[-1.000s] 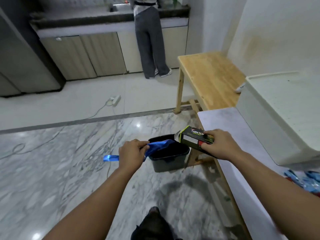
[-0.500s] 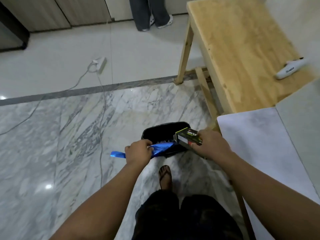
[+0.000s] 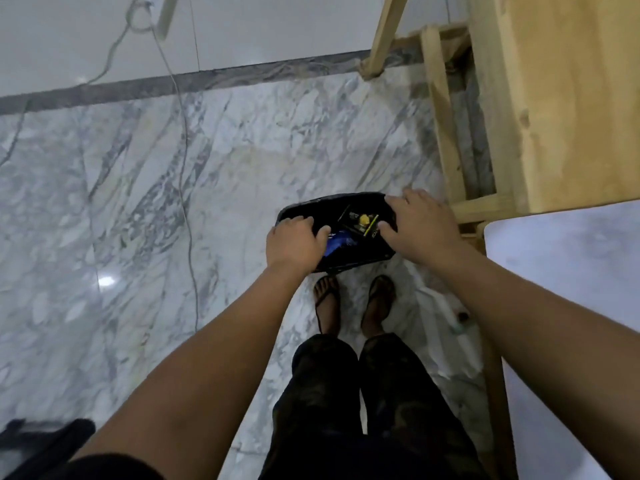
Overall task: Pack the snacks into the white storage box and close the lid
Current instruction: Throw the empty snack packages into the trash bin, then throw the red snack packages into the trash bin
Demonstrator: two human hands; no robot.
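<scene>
A black bin [image 3: 346,266] stands on the marble floor in front of my feet. Inside it lie a blue wrapper [image 3: 338,243] and a dark box with yellow print [image 3: 362,221]. My left hand [image 3: 294,244] hovers over the bin's left side with relaxed fingers and holds nothing; the blue wrapper lies just beside its thumb. Over the bin's right side, my right hand [image 3: 420,226] is spread and empty. The white storage box is out of view.
A wooden table [image 3: 561,98] with its legs and rails stands at the upper right. A pale grey tabletop [image 3: 571,289] runs along the right edge. A power strip [image 3: 162,12] and its cable [image 3: 187,161] lie across the floor on the left.
The blue wrapper has left my left hand and the dark box my right; both now lie in the black bin. My view has tipped down toward the floor.
</scene>
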